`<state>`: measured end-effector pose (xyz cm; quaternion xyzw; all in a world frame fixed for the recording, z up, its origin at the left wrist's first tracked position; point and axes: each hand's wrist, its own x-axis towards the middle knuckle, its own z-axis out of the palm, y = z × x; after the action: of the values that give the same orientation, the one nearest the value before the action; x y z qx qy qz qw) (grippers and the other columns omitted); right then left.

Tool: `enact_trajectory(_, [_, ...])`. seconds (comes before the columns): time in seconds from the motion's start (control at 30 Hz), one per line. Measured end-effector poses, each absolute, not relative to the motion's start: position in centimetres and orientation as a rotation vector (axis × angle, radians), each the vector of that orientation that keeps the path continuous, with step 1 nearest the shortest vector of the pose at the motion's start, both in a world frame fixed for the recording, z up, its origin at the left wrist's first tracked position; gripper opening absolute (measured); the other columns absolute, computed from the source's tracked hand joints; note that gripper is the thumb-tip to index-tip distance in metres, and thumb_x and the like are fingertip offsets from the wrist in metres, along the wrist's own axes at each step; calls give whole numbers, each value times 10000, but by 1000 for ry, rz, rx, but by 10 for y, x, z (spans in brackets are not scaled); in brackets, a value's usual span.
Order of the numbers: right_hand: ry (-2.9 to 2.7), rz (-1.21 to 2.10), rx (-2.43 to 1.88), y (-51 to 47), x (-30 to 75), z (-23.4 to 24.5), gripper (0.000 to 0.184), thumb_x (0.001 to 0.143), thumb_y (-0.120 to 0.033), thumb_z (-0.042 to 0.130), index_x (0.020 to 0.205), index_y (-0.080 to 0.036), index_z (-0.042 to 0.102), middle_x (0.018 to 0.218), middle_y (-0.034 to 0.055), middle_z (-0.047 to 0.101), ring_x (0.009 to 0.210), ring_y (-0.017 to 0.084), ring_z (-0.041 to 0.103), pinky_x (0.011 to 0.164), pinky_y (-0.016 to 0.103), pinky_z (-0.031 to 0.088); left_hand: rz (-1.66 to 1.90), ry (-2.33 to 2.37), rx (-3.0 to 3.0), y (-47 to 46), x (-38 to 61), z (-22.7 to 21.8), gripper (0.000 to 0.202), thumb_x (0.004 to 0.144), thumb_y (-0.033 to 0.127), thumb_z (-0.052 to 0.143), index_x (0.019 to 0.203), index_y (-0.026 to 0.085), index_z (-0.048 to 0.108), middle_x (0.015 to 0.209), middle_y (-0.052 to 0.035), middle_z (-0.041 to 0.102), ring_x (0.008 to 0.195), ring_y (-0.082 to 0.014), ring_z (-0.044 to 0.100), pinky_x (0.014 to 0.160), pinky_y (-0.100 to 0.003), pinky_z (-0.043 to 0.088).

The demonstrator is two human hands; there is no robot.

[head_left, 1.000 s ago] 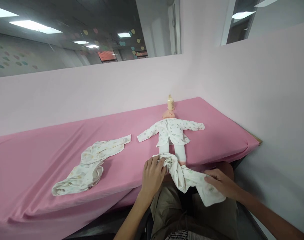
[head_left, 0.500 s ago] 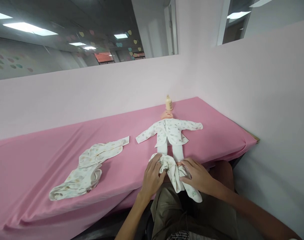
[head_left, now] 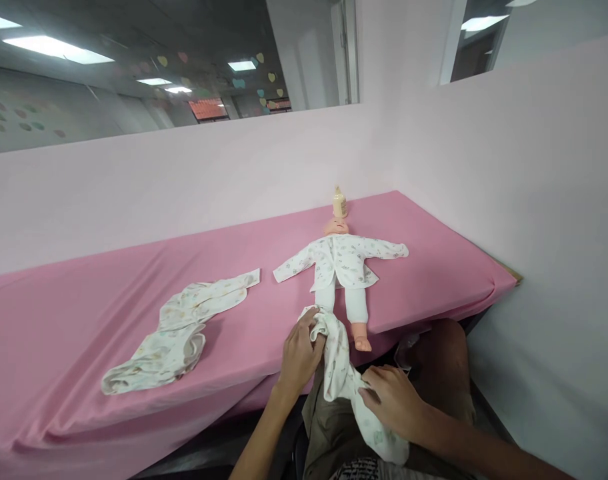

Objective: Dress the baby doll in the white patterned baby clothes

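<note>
A baby doll [head_left: 341,263] in a white printed top and white leggings lies on its back on the pink table [head_left: 84,313], feet toward me. My left hand [head_left: 300,353] is closed on the bunched top of a small white printed garment [head_left: 340,363] at the doll's left leg. That garment hangs down over the table edge into my lap. My right hand [head_left: 391,400] pinches its lower part below the edge. One bare doll foot [head_left: 361,342] sticks out beside the cloth.
Another white printed garment [head_left: 184,327] lies crumpled on the table to the left. A small baby bottle [head_left: 339,202] stands behind the doll's head. Pink partition walls [head_left: 509,167] close off the back and right side. My knees are under the table edge.
My right hand has moved from the doll's feet down toward my lap, pulling the garment's lower end with it. The doll's foot is now uncovered. My left hand keeps its hold.
</note>
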<state>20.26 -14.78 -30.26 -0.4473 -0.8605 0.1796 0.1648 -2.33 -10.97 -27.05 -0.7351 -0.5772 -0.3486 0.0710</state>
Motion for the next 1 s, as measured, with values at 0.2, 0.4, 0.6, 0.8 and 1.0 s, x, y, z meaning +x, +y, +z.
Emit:
enact_trajectory(0.2, [-2218, 951, -1166, -134, 200, -285, 409, 906, -323, 503, 1292, -191, 526, 1281, 122, 600, 1164, 250, 566, 975, 368, 428, -1158, -1588, -2265, -111, -27, -273, 341, 911, 130, 424, 1233, 200, 512, 1218, -103, 615, 1171, -208, 574, 931, -364, 517])
enact_trajectory(0.4, [-1937, 1194, -1057, -132, 179, -290, 423, 893, -300, 505, 1307, -213, 514, 1309, 100, 588, 1191, 244, 550, 1033, 398, 403, -1564, -1651, -2027, -110, -26, -288, 183, 902, 109, 387, 982, 183, 534, 1076, -81, 650, 1044, -178, 625, 871, -344, 533])
enact_trajectory(0.6, [-1525, 1409, -1063, -131, 161, -332, 445, 822, -328, 605, 1243, -194, 560, 1214, 94, 639, 1119, 262, 581, 1009, 431, 415, -1414, -1781, -2158, -119, -26, -276, 145, 869, 111, 401, 930, 195, 502, 1187, -105, 619, 1162, -205, 575, 945, -406, 508])
enact_trajectory(0.8, [-1076, 1721, -939, -121, 144, -324, 266, 733, -404, 701, 855, -170, 674, 828, 32, 695, 824, 225, 629, 815, 354, 468, -633, -1509, -2787, -127, -27, -223, 68, 802, 140, 504, 813, 204, 523, 1440, -70, 460, 1362, -249, 380, 1105, -447, 377])
enact_trajectory(1.0, [-539, 2112, -775, -121, 148, -299, 195, 621, -298, 713, 713, -155, 617, 674, 29, 666, 728, 198, 637, 731, 300, 469, -391, -1630, -2914, -110, -19, -194, 300, 849, 401, 586, 1080, 210, 567, 969, -44, 639, 961, -227, 579, 824, -343, 475])
